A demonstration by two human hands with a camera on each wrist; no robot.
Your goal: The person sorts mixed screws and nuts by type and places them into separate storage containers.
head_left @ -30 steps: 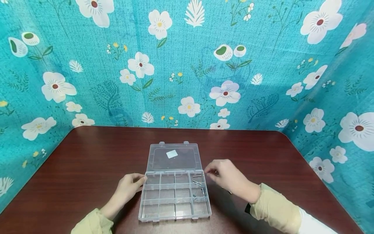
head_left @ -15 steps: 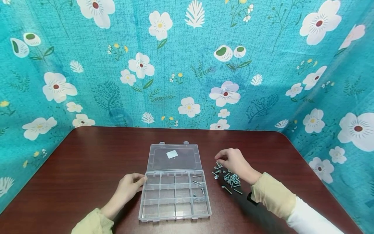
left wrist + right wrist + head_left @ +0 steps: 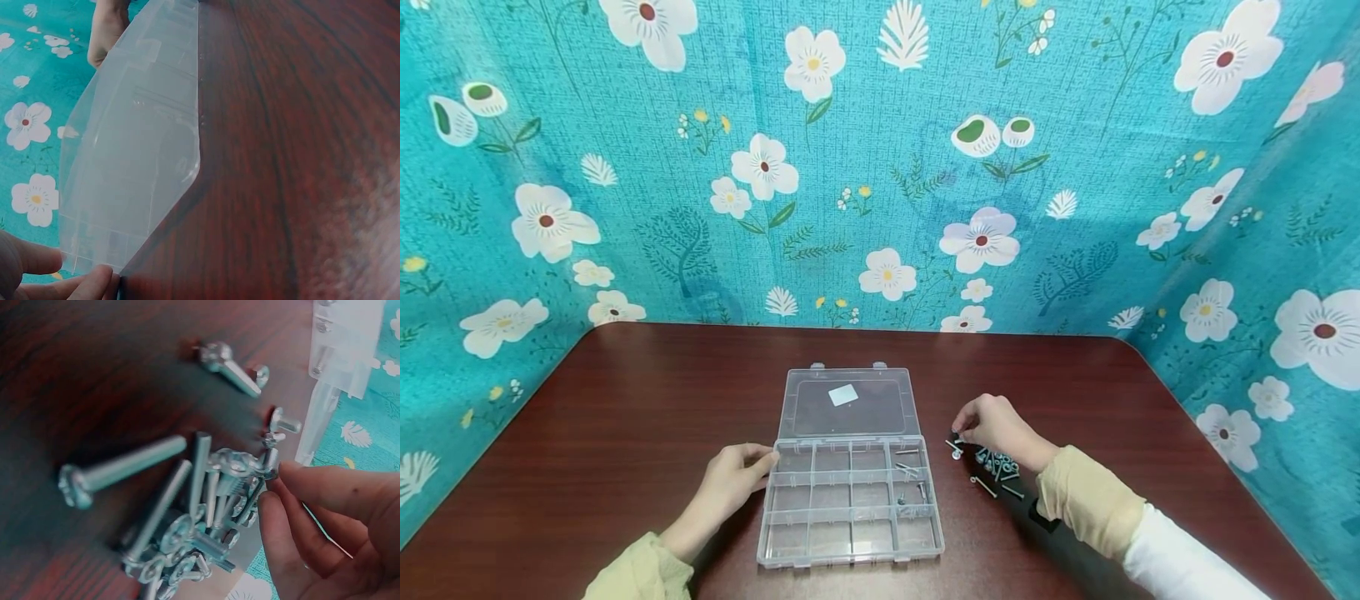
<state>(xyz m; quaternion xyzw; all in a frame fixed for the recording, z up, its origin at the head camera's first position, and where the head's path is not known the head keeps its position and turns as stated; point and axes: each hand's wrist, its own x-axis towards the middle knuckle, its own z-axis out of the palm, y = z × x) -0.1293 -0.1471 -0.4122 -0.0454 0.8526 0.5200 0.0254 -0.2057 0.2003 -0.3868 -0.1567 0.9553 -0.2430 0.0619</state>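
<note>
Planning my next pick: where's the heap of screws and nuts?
In the head view, the heap of screws and nuts lies on the table, right of the clear divided box and close by the right hand.

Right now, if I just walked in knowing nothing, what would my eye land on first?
Probably the turquoise cloth with big white flowers, filling the space behind the dark reddish table. Next, the clear box near the table's front, its lid open, with the left hand gripping its left side. Then the heap of shiny screws and other metal bits to its right, with the right hand over its far side.
</note>
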